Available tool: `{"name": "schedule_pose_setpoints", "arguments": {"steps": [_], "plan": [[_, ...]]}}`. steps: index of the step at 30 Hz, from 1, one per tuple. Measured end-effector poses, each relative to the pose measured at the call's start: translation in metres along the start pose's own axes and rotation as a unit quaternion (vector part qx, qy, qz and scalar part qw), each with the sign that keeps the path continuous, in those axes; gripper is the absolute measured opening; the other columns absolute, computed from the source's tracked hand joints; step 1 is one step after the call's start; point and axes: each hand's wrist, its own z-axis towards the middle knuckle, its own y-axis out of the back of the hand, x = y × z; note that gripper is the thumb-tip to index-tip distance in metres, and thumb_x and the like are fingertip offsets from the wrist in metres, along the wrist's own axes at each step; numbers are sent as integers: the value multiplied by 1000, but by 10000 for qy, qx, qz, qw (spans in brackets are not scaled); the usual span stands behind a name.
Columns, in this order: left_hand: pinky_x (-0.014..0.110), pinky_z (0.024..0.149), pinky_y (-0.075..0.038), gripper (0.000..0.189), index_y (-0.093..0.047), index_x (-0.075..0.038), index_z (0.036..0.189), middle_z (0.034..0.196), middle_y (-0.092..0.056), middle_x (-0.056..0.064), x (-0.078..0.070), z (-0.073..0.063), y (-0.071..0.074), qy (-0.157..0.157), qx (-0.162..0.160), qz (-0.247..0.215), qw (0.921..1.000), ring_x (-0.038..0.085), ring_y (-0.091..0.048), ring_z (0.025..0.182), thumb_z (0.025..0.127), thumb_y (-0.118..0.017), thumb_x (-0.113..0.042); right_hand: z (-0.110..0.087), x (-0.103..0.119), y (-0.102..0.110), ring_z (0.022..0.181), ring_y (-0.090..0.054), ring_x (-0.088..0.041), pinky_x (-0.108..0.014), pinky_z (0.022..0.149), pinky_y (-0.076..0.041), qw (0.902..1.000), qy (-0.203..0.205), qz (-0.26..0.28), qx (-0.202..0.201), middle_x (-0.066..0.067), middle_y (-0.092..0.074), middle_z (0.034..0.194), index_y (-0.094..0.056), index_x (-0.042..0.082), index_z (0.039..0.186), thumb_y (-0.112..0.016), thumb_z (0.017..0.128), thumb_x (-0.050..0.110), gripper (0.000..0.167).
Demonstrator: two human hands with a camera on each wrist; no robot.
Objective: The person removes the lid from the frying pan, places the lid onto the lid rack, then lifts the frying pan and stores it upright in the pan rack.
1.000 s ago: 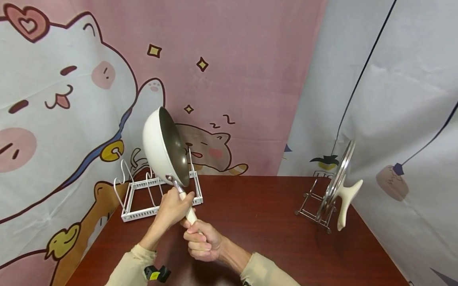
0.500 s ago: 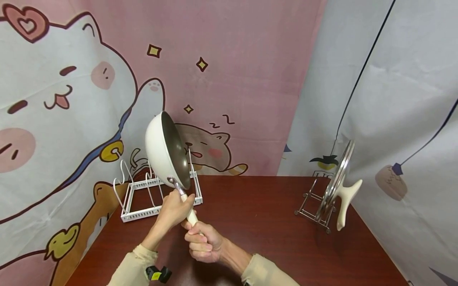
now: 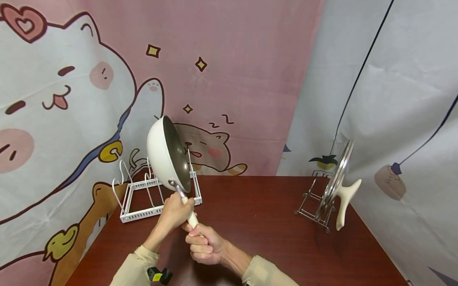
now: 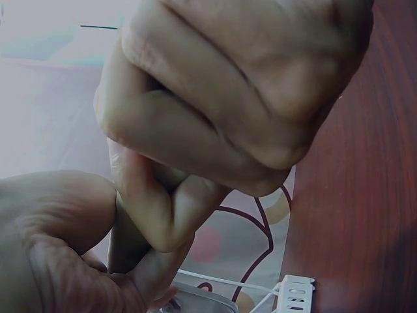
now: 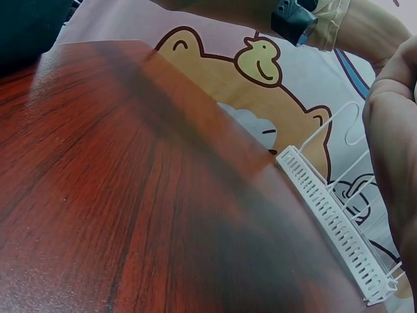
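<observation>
A white wok (image 3: pixel 157 155) with a dark inside is tilted on its side over the white wire rack (image 3: pixel 141 214) in the head view. Its cream handle (image 3: pixel 192 219) points down toward the person. My left hand (image 3: pixel 176 210) grips the handle near the metal neck, thumb along it. Just below, my right hand (image 3: pixel 206 243) wraps its fingers round the handle's end. The left wrist view shows the curled fingers of the right hand (image 4: pixel 215 91) close up beside the left hand (image 4: pixel 65 241). In the right wrist view the rack (image 5: pixel 335 225) stands beyond the hands.
At the right of the red-brown table (image 3: pixel 257 222) stands a small metal rack (image 3: pixel 307 216) holding upright lids (image 3: pixel 336 182), one with a cream handle (image 3: pixel 345 202). Cartoon-printed cloth (image 3: pixel 243 79) hangs behind the table and along both sides.
The wok has come down a little and slightly to the right, its bowl lower over the white rack. Both hands keep their grip on the handle and shift slightly with it.
</observation>
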Motion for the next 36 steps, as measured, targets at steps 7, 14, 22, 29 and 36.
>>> {"name": "schedule_pose_setpoints", "arguments": {"steps": [7, 14, 22, 29, 36], "plan": [[34, 67, -57, 17, -70, -13, 80, 65, -77, -2, 3, 0, -3, 28, -5, -1, 10000, 18, -74, 68, 96, -66, -18, -3, -3, 2, 43, -51, 10, -12, 37, -25, 9999, -9, 80, -106, 22, -49, 59, -52, 29, 103, -15, 103, 6, 44], [35, 67, -56, 18, -70, -13, 80, 65, -77, -3, 7, 0, -6, 28, 12, 23, 10000, 17, -74, 68, 96, -66, -19, -4, -5, 5, 42, -48, 10, -13, 36, -23, 9998, -13, 124, -136, 22, -50, 59, -53, 30, 102, -15, 104, 6, 44], [34, 65, -55, 19, -70, -13, 78, 64, -77, -2, 9, 0, -8, 38, 56, -13, 10000, 17, -73, 66, 96, -67, -18, -5, -7, 7, 42, -48, 10, -13, 37, -24, 9998, -26, 153, -128, 22, -51, 59, -52, 29, 103, -13, 104, 6, 45], [32, 64, -55, 20, -70, -13, 76, 64, -77, -2, 10, 0, -11, 31, 102, -90, 9999, 16, -72, 64, 95, -66, -15, -6, -7, 6, 44, -52, 10, -12, 38, -28, 9997, -53, 174, -141, 21, -46, 59, -52, 29, 106, -13, 104, 6, 45], [33, 64, -55, 19, -68, -13, 76, 65, -77, -1, 13, 0, -14, -6, 106, -112, 9999, 17, -72, 63, 95, -67, -14, -8, -8, 7, 43, -52, 10, -12, 38, -27, 9998, -86, 144, -143, 21, -47, 58, -50, 30, 107, -15, 104, 6, 43]]}}
